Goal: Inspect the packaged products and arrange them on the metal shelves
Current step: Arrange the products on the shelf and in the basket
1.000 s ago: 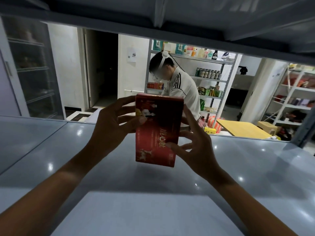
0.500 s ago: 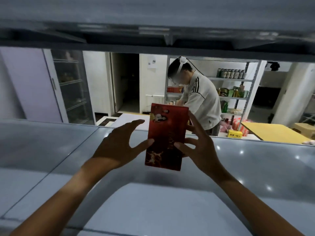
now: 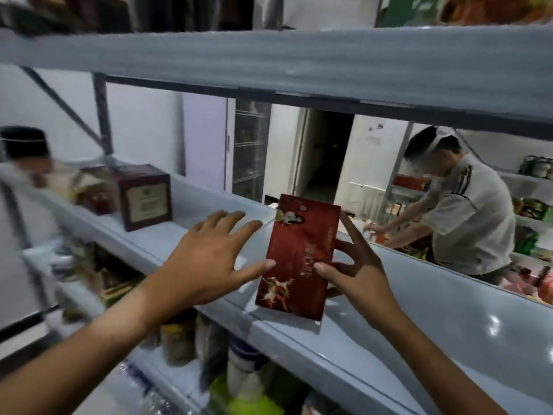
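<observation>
- A red box (image 3: pixel 299 256) with pale horse figures near its lower edge stands upright, tilted slightly, in the centre of the frame; its bottom edge is at the front lip of the grey metal shelf (image 3: pixel 419 319), though whether it rests on the shelf cannot be told.
- The right hand (image 3: pixel 356 271), lower right of centre, grips the box: the thumb presses on its front face and the fingers (image 3: pixel 348 226) curl round behind its right edge.
- The left hand (image 3: pixel 206 259), left of centre, is spread flat with straight fingers; its thumb tip touches the left edge of the box, and the other fingers reach out over the shelf surface, holding nothing.
- Both bare forearms rise from the lower corners of the frame.
- A dark brown box (image 3: pixel 145 196) with a pale label stands further along the same shelf, at middle left, well apart from the red one.
- Beside it, to the left, sit blurred packages, among them a jar with a dark lid (image 3: pixel 24 142); what they are cannot be read.
- A higher shelf board (image 3: pixel 269 64) crosses the upper part of the frame.
- The level beneath, at lower left, holds blurred packets and containers (image 3: pixel 179 339).
- At middle right, beyond the shelf, another person (image 3: pixel 466 223) in a light shirt with dark shoulder stripes bends forward near stocked racks (image 3: pixel 535 205).
- A dark doorway (image 3: pixel 326 154) shows in the upper centre background.
</observation>
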